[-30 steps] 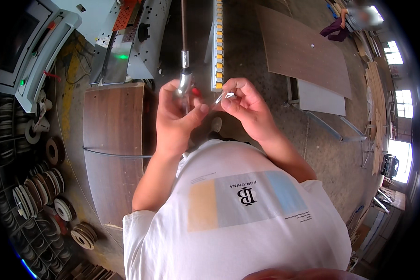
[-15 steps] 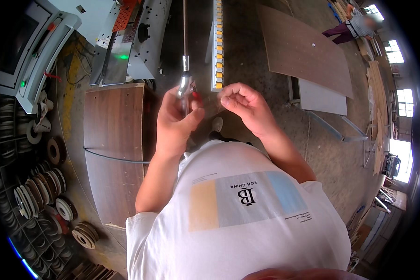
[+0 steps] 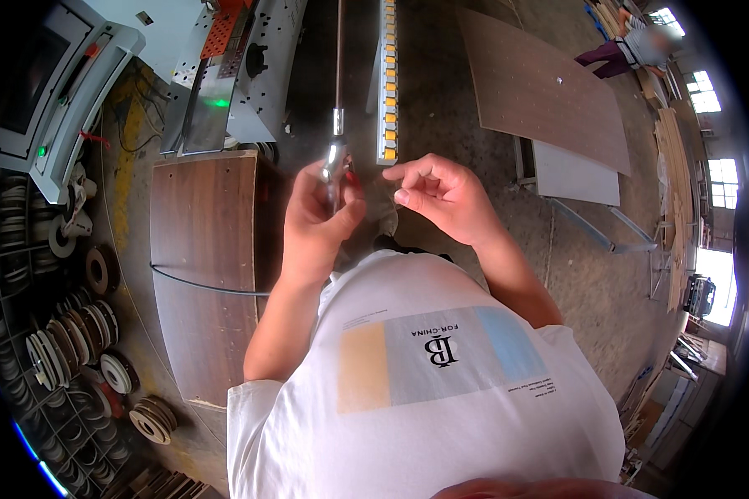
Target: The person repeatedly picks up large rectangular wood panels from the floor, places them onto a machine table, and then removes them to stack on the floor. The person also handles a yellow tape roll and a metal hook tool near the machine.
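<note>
My left hand (image 3: 318, 212) is closed round a silver air blow gun (image 3: 334, 158). Its long thin nozzle tube (image 3: 339, 62) points away from me toward the top of the view. A bit of red shows beside my fingers, and the lower part of the gun is hidden in my grip. My right hand (image 3: 441, 195) is raised to the right of it, index finger stretched out and thumb apart, with nothing visible in it. Just beyond the right fingertips ends a white rail with yellow rollers (image 3: 389, 100); a small gap seems to separate them.
On the left stand a wood-grain panel stack (image 3: 204, 224) with a dark hose (image 3: 208, 286) across it, a machine (image 3: 258, 91) and a control console (image 3: 37, 91). Edge-band rolls (image 3: 66, 337) sit lower left. A large brown board (image 3: 541, 91) is at right; a person (image 3: 628, 54) stands far right.
The blow gun and my left hand have shifted slightly right and nearer to me. My right hand's fingers, bunched together before, have spread, with the index finger now extended.
</note>
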